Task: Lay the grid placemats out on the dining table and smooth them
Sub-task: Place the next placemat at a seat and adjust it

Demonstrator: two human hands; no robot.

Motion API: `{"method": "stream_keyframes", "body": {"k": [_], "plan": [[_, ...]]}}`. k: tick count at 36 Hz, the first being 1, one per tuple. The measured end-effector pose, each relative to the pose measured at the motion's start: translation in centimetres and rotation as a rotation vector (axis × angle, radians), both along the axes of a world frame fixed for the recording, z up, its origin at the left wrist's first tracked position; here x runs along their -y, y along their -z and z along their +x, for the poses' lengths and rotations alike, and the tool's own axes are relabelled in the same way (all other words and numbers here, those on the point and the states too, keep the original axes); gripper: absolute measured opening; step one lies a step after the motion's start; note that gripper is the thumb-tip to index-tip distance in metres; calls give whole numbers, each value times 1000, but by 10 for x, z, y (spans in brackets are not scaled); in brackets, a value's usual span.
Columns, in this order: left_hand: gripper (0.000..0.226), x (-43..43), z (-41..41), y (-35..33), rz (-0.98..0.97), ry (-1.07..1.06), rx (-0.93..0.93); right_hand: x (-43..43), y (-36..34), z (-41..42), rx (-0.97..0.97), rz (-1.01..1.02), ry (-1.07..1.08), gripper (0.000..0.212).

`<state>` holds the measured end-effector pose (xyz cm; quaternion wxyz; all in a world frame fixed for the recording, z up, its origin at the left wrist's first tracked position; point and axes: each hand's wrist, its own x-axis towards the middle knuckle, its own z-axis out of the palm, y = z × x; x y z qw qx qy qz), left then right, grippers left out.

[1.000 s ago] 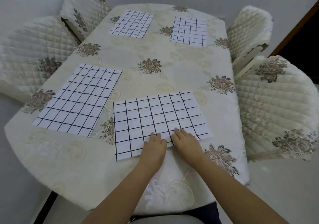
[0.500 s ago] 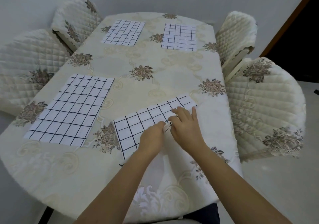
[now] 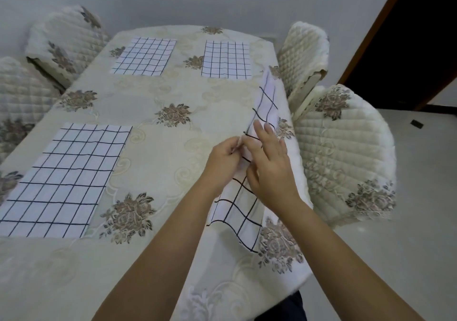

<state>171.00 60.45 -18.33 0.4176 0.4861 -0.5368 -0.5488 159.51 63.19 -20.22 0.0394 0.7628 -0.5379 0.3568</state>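
Now the near-right placemat (image 3: 237, 211), flat a second ago, is lifted off the table (image 3: 160, 162), pinched in the fingers of left hand (image 3: 223, 157) and right hand (image 3: 270, 172); it needs relaying, smoothing

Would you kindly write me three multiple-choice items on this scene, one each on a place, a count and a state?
1. Where is the held mat?
A. by the table's near right edge
B. at its far left corner
C. at its middle

2. How many mats lie flat?
A. one
B. three
C. five

3. The held mat is:
A. flat and smoothed
B. lifted and bunched
C. rolled tight

Key:
1 A: the left hand and right hand hold it by the near right edge.
2 B: the near-left mat, far-left mat and far-right mat lie flat.
3 B: it sags creased between the hands, its far end raised.
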Motion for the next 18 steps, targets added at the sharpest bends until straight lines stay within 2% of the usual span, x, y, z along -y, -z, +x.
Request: {"method": "stream_keyframes", "body": {"k": [3,8,15,18], "plan": [[27,8,13,5,65,-62,-62,3,0,-1,-1,114,-35,53],[24,18,45,34,289,-179,-31,4,17,3,-10,359,-46,48],[23,14,79,83,619,-233,67,-1,54,3,-205,913,-15,50],[26,12,83,94,657,-215,138,-5,70,3,-259,1038,-13,47]]}}
